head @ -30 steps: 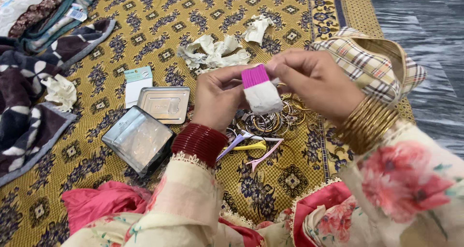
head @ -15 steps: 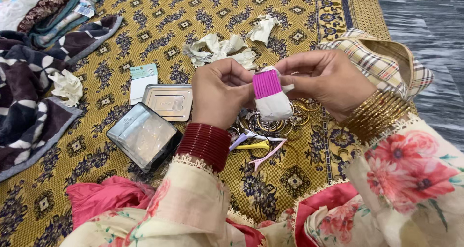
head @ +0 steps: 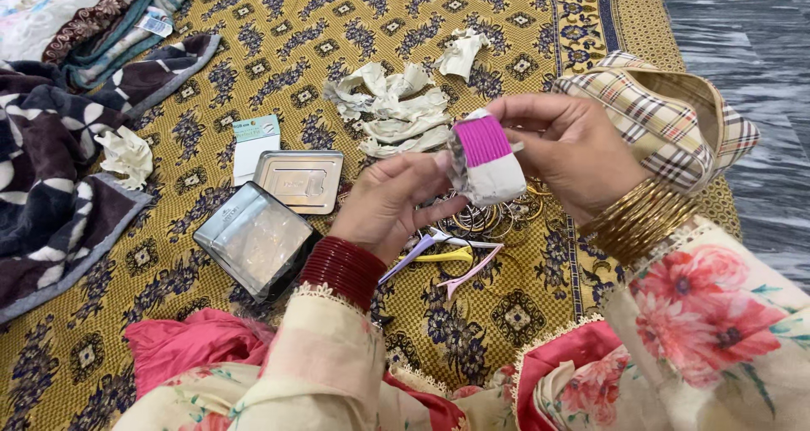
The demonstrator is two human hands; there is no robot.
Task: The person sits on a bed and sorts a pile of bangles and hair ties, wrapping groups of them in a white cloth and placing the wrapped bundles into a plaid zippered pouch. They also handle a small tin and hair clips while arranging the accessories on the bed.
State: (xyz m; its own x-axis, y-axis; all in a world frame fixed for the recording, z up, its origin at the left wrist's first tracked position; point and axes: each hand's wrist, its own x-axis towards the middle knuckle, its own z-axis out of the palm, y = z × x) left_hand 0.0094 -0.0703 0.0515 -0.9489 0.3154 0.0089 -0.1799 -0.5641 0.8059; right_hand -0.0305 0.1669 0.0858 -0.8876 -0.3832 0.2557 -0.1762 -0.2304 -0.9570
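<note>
A stack of bright pink bangles (head: pixel 483 140) sits half wrapped in white paper (head: pixel 494 180), held up between both hands over the yellow patterned cloth (head: pixel 253 68). My left hand (head: pixel 391 201) grips the paper at its left side and wears dark red bangles (head: pixel 342 268) on the wrist. From the right, my right hand (head: pixel 567 148) pinches the top edge of the bundle; gold bangles (head: pixel 637 220) ring its wrist. Below the hands lie loose thin metal bangles (head: pixel 485 220) and coloured hair clips (head: pixel 456 258).
A silver tin (head: pixel 301 180) and a shiny foil-lined box (head: pixel 256 238) lie left of the hands, with a small card (head: pixel 253 140) above. Crumpled paper scraps (head: pixel 392 110) lie further up. A dark patterned blanket (head: pixel 51 178) covers the left. A plaid bag (head: pixel 666 114) is right.
The hands have turned and peeled the wrapped bundle, so more of the pink bangles shows and the paper hangs lower. Both hands have stayed in the same place above the cloth.
</note>
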